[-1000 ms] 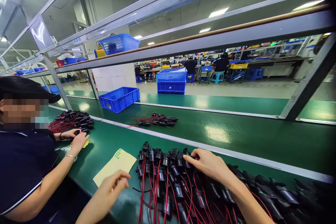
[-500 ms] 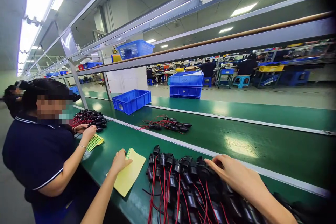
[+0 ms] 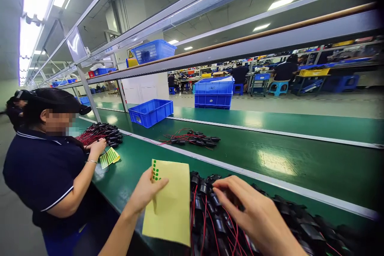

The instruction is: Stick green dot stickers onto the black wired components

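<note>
Long green conveyor bench [image 3: 270,156] runs across the frame, and at lower centre the black connectors with red leads [image 3: 216,216] sit heaped under the right hand [image 3: 249,212], fingers spread loose on them. Left hand [image 3: 144,192] pinches the yellow sticker sheet [image 3: 171,204] upright beside the heap. Best to keep that sheet steady and flat, I'd say, with the green dots [image 3: 155,170] at its top corner facing up.

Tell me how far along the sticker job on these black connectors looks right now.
Done: the yellow sheet looks mostly used; only a few green dots show at its top corner. In hand: the left hand holds that sheet up, and the right hand rests on the pile of black connectors with red wires. Left: no dots are visible on the connectors, so I cannot tell how many remain.
</note>
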The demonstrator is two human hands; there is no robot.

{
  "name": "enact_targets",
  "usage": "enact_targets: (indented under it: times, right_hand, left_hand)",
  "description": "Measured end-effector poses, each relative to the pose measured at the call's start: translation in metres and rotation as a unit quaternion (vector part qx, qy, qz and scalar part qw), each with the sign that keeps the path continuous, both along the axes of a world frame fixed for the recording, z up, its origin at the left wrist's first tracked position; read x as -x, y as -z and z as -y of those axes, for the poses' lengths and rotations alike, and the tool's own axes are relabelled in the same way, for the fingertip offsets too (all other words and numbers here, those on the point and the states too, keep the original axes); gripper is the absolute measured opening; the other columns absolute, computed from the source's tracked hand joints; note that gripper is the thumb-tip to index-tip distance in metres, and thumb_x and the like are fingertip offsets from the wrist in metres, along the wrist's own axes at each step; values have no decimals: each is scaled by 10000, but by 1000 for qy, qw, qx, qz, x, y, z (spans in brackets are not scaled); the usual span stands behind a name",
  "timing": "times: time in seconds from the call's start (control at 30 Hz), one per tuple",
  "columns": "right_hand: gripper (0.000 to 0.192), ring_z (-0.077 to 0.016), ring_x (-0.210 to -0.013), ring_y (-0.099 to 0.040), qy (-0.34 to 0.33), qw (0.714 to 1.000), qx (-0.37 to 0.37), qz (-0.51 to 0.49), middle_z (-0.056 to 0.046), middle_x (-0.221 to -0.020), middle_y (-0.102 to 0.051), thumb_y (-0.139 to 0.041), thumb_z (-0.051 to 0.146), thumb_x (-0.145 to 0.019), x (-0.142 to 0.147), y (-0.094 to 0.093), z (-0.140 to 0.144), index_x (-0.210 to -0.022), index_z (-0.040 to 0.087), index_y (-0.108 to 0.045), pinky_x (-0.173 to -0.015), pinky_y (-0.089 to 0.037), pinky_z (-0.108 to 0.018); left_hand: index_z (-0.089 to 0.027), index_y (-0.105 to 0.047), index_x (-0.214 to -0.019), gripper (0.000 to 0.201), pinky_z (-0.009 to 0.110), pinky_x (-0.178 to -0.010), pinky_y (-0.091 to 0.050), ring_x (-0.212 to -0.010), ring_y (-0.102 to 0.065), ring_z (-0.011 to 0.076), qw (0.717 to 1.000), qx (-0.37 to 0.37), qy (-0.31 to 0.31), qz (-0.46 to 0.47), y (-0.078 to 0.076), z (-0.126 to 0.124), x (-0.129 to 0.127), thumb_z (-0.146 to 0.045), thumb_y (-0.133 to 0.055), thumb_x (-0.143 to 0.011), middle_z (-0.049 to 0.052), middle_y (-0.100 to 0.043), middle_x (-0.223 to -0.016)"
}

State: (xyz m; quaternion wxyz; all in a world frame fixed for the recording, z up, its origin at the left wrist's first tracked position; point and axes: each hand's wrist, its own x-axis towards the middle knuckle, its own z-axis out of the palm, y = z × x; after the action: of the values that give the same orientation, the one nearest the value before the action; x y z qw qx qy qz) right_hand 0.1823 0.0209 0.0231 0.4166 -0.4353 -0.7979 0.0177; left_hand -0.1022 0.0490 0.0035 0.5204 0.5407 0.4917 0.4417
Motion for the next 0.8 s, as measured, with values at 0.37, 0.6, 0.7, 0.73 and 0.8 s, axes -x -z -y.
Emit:
enact_targets:
  times: [0.37, 0.6, 0.7, 0.73, 0.8]
  right_hand:
    - [166, -144, -834, -687, -71, 993, -99, 3, -48, -936, -686, -490, 163, -992, 19, 1, 12, -1037, 232, -634, -711, -585, -245]
    - [161, -140, -810, -672, -94, 990, -101, -1, -47, -924, -692, -523, 136, -984, 18, 2, 18, -1073, 231, -620, -704, -565, -253]
    - [159, -139, -784, -672, -83, 989, -122, 18, -45, -906, -706, -509, 141, -993, 20, -2, 22, -1067, 222, -624, -689, -555, -252]
    - [158, -137, -758, -671, -79, 988, -134, 23, -42, -886, -710, -497, 145, -998, 20, -4, 23, -1049, 217, -628, -671, -550, -248]
    - [179, -134, -700, -667, -67, 984, -164, 28, -36, -838, -718, -468, 151, -1008, 21, -7, 23, -1004, 207, -638, -630, -539, -244]
  left_hand:
    - [-178, -601, -1325, 530, 370, -1018, -490, -1188, -650, 271, 957, 26, 154, 245, -22, 52, -77, -345, -767, -850, 131, -702, -1266]
    - [-181, -611, -1308, 498, 395, -1107, -453, -1229, -619, 270, 973, -30, 122, 192, -22, 55, -79, -387, -742, -874, 134, -666, -1336]
    - [-192, -616, -1291, 460, 387, -1103, -457, -1223, -616, 267, 974, -38, 129, 182, -23, 57, -80, -385, -724, -888, 122, -666, -1329]
    - [-196, -616, -1288, 449, 382, -1091, -464, -1211, -619, 265, 975, -40, 130, 177, -23, 58, -80, -388, -715, -894, 119, -669, -1319]
    - [-199, -617, -1284, 430, 369, -1058, -479, -1174, -628, 259, 979, -50, 125, 152, -23, 60, -80, -395, -692, -909, 116, -676, -1292]
